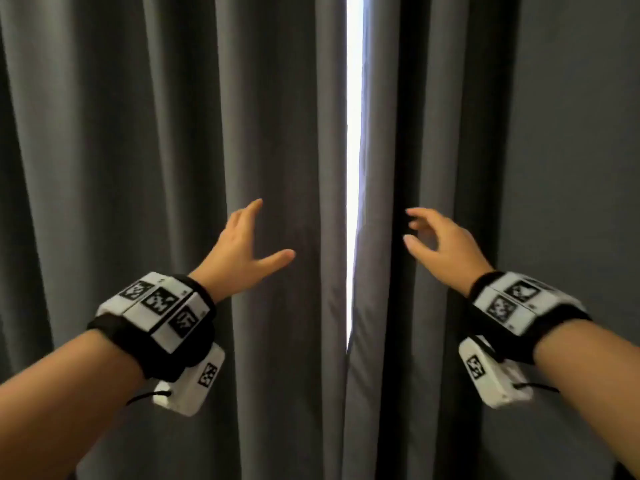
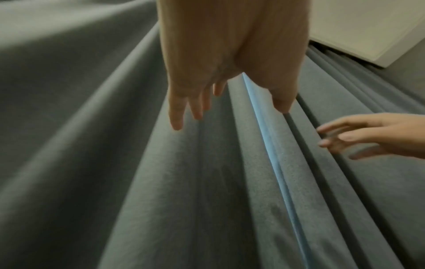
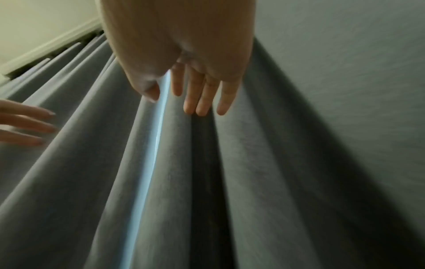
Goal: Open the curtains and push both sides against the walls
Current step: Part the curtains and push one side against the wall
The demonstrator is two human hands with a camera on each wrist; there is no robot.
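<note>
Now two grey curtains [image 1: 270, 133] nearly meet; both hands, left hand [image 1: 242, 244] and right hand [image 1: 440, 240], spread, empty.

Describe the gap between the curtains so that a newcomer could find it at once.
Grey curtains fill the view, with the left hand and right hand raised before them. Between the hands runs the gap, a narrow upright slit. It alone glows bright white; every neighbouring fold is dark.

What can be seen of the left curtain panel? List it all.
The left curtain panel is dark grey, matte, heavy-looking cloth hanging in deep vertical folds. Its inner edge borders a narrow bright gap that parts it from the right panel; lower down the two edges meet. It is still drawn across the window. The left hand reaches toward a fold near that edge with fingers spread; whether it touches the cloth cannot be told.
</note>
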